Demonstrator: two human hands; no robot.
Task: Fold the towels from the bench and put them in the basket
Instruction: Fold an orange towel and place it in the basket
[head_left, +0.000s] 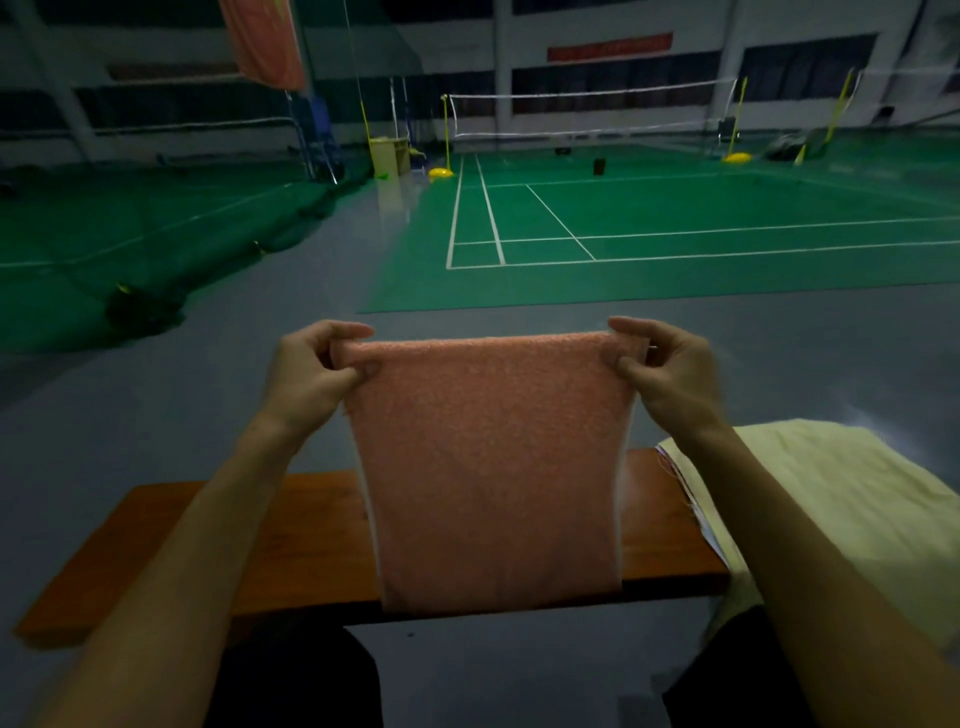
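Pink terry towel (493, 467), nubby and rectangular, hanging upright above the wooden bench (291, 540). Top corners pinched: left hand (317, 371) at the left, right hand (662, 369) at the right. Pale yellow towel (831, 499), soft and rumpled, on the bench's right end.

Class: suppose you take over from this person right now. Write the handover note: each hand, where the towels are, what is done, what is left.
Left hand and right hand each pinch a top corner of the pink towel, which hangs in front of the bench.
The yellow towel lies unfolded on the bench's right end.
No basket is in view.
Done: nothing binned that can be seen.
Left: finish folding the pink towel, fold the yellow, then find the basket.
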